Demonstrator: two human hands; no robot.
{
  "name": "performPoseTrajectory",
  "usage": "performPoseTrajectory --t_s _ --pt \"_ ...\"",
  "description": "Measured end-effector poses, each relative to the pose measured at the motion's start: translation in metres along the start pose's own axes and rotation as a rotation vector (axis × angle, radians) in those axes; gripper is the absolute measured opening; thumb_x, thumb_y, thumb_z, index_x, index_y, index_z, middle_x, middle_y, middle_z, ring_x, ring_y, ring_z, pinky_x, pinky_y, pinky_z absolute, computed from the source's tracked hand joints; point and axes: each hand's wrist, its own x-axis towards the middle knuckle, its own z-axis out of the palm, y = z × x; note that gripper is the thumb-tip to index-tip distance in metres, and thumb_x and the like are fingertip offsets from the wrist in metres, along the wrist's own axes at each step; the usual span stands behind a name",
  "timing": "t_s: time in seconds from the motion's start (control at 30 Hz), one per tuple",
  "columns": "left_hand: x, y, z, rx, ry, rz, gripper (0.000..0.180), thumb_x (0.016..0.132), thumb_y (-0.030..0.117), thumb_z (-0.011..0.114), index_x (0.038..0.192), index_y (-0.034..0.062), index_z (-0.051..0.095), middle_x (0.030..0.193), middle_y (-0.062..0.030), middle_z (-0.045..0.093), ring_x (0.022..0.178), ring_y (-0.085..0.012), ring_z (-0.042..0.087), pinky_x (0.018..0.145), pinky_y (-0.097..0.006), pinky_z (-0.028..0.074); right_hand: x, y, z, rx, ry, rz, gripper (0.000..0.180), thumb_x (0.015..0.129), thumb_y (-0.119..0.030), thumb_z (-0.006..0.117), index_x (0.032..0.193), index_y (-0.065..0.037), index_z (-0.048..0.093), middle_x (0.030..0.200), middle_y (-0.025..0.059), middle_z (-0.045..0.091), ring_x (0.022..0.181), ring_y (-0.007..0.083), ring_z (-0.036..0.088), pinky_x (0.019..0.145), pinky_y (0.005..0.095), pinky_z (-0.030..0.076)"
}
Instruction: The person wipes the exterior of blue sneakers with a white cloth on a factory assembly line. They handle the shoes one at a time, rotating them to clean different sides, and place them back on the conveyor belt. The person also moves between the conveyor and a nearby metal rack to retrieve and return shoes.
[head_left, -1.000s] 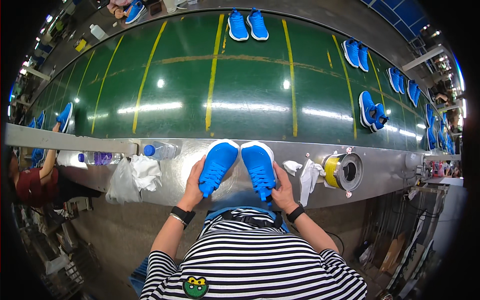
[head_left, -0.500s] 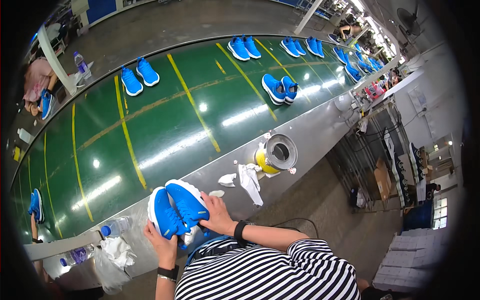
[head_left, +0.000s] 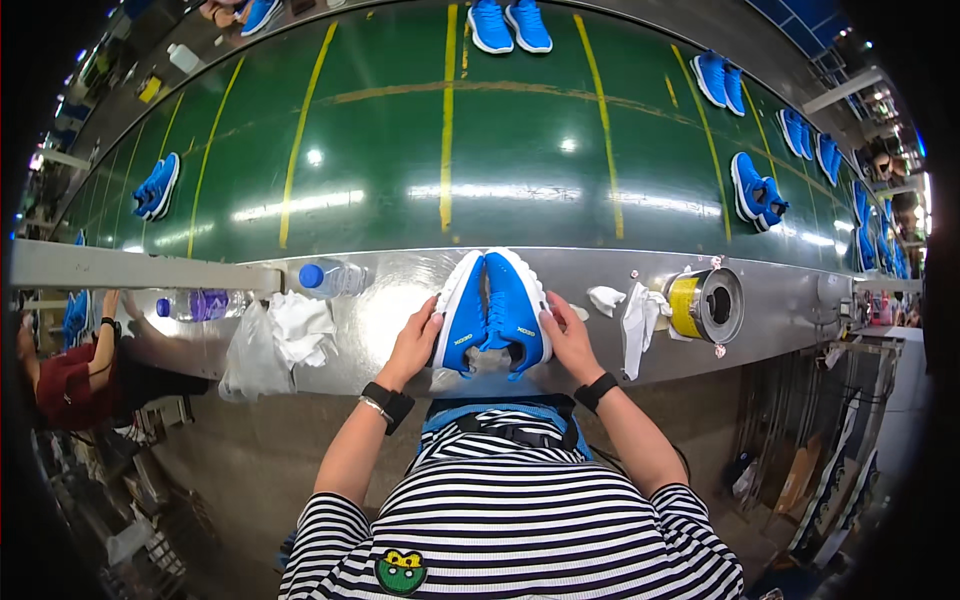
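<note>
In the head view, a pair of blue shoes (head_left: 492, 312) is held side by side, touching each other, on the steel ledge (head_left: 400, 300) at the near edge of the green conveyor belt (head_left: 400, 160). The left shoe is cupped along its outer side by the left hand (head_left: 413, 345), fingers curled against it; the right shoe is gripped the same way by the right hand (head_left: 568, 338). A plastic water bottle (head_left: 332, 278) is seen lying on the ledge to the left, beside white cloths (head_left: 298, 325). A yellow tape roll (head_left: 705, 305) is seen to the right, with a white rag (head_left: 636, 318) just beside it. More blue shoes (head_left: 755, 190) are carried on the belt.
</note>
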Motion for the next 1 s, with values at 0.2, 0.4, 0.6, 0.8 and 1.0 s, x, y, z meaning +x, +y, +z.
performPoseTrajectory --t_s 0.2,0.4,0.6,0.8,1.0 --pt "0.003 -0.012 0.003 -0.104 -0.044 0.014 0.046 0.093 0.029 0.039 0.132 0.0036 0.036 0.128 -0.0194 0.045 0.121 -0.027 0.041 0.101 -0.031 0.029 0.019 0.004 -0.009 0.189 -0.255 0.139 0.051 0.089 -0.034 0.051 0.125 0.001 0.042 0.113 0.0102 0.053 0.102 0.014 0.049 0.089 0.0268 0.038" --pt "0.003 -0.004 -0.008 -0.295 -0.108 -0.054 0.051 0.094 0.033 0.038 0.131 -0.0017 0.036 0.129 -0.0154 0.044 0.119 -0.021 0.041 0.1 -0.028 0.029 0.015 -0.007 -0.008 0.261 -0.264 0.19 0.051 0.088 -0.029 0.054 0.128 0.0 0.04 0.115 0.0098 0.052 0.104 0.0143 0.049 0.089 0.0264 0.037" --pt "-0.01 0.006 -0.012 -0.376 -0.065 -0.152 0.058 0.093 0.039 0.039 0.128 -0.0066 0.037 0.123 -0.0141 0.049 0.112 -0.0175 0.045 0.097 -0.026 0.032 0.008 -0.019 -0.004 0.355 -0.215 0.222 0.053 0.091 -0.034 0.047 0.131 -0.001 0.036 0.121 0.0108 0.049 0.107 0.0148 0.047 0.092 0.0262 0.036" --pt "-0.006 -0.005 -0.015 -0.373 -0.088 -0.217 0.057 0.095 0.039 0.036 0.128 -0.0082 0.037 0.125 -0.0165 0.047 0.115 -0.0201 0.043 0.099 -0.028 0.031 0.007 -0.028 -0.006 0.422 -0.202 0.332 0.064 0.091 -0.05 0.035 0.13 0.001 0.036 0.124 0.0085 0.048 0.109 0.0136 0.047 0.093 0.0261 0.037" --pt "-0.006 0.0 -0.018 -0.397 -0.087 -0.228 0.061 0.094 0.043 0.033 0.126 -0.0092 0.039 0.125 -0.0177 0.047 0.116 -0.0209 0.043 0.099 -0.028 0.031 0.012 -0.001 -0.006 0.487 -0.224 0.352 0.064 0.092 -0.05 0.035 0.128 0.002 0.039 0.12 0.0103 0.051 0.106 0.0151 0.048 0.092 0.0264 0.036"
